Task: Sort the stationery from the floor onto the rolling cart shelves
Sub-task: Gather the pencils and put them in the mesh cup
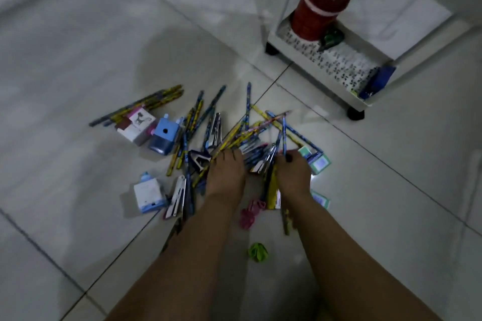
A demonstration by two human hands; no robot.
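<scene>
Head view: left hand (226, 169) and right hand (293, 171) both curled down into pencil pile (234, 135) on floor (78, 60), gripping pencils; rolling cart (323, 60) well apart.

both hands down in the pencil pile (234, 135) on the tiled floor; left hand (226, 174) gripping pencils | right hand (293, 174) pinching one | cart (323, 70) up right, red tin (319, 6) on it

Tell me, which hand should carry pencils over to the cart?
Probably the right hand. It grips pencils on the pile's right side, and the cart stands up to the right. The left hand lies farther from it.
</scene>
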